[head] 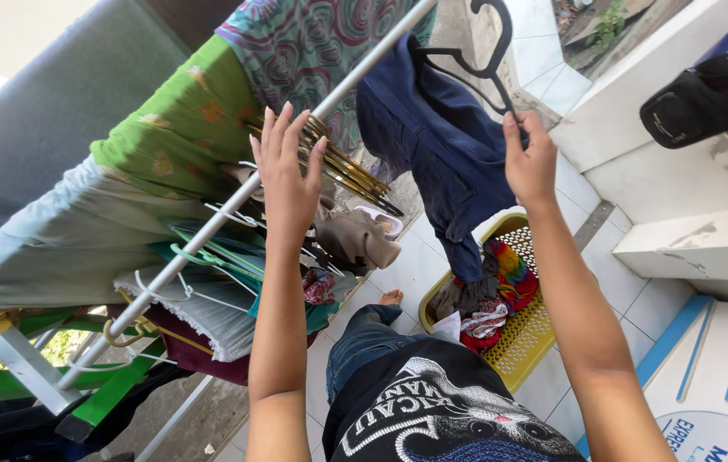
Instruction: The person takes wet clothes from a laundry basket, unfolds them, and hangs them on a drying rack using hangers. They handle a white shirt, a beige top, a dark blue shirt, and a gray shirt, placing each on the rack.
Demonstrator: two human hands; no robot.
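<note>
My right hand grips a black plastic hanger that carries a dark blue garment, held up close to the white rail of a drying rack. My left hand is raised with fingers spread, touching the rail beside a bunch of gold wire hangers. Nothing is in the left hand. The blue garment hangs down toward a yellow laundry basket on the tiled floor.
Green, grey and patterned clothes hang along the rack with more hangers below. The basket holds several crumpled clothes. A black bag lies on a white step at the right. My bare foot stands near the basket.
</note>
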